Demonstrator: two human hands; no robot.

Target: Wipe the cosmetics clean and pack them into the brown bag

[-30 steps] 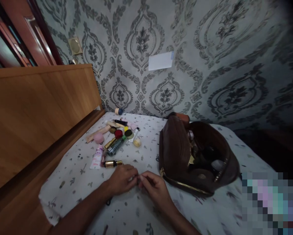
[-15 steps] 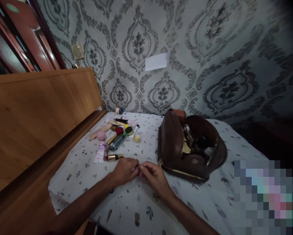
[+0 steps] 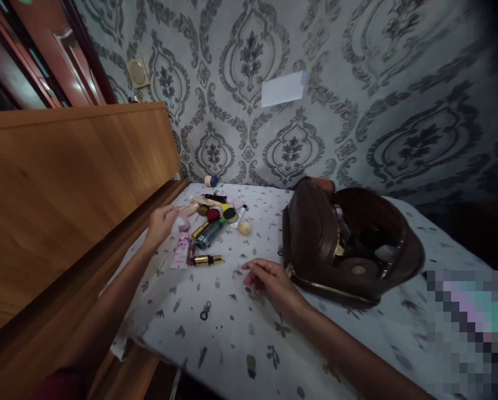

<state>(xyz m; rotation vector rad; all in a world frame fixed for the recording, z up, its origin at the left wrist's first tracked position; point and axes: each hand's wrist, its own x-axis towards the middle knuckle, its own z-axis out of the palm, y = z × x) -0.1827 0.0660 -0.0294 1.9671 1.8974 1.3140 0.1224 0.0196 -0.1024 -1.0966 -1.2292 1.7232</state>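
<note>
My left hand [image 3: 160, 225] is over the far left of the cloth, beside the cosmetics, close to a pink rounded item [image 3: 184, 222]. Its fingers are bent and blurred, so I cannot tell whether they hold anything. My right hand [image 3: 269, 280] hovers in front of the brown bag, fingers loosely curved and apart, nothing visible in them. Between the hands lie a pink-and-white tube [image 3: 181, 250], a gold-and-dark lipstick-like tube [image 3: 207, 260], a grey-green bottle [image 3: 210, 234], a red round item [image 3: 212, 215] and a pale yellow ball [image 3: 244, 228].
An open brown leather bag [image 3: 311, 233] with things inside stands on the right of the patterned cloth [image 3: 227, 316]. A wooden board [image 3: 82, 161] borders the left side. A small blue-and-cream jar [image 3: 210, 181] stands by the wallpapered wall [image 3: 292, 147]. A blurred-out patch covers the lower right.
My hands were together in front of the bag with fingertips meeting. Now they are apart: the left has moved left and away towards the cosmetics, while the right stays near the bag with fingers loosened.
</note>
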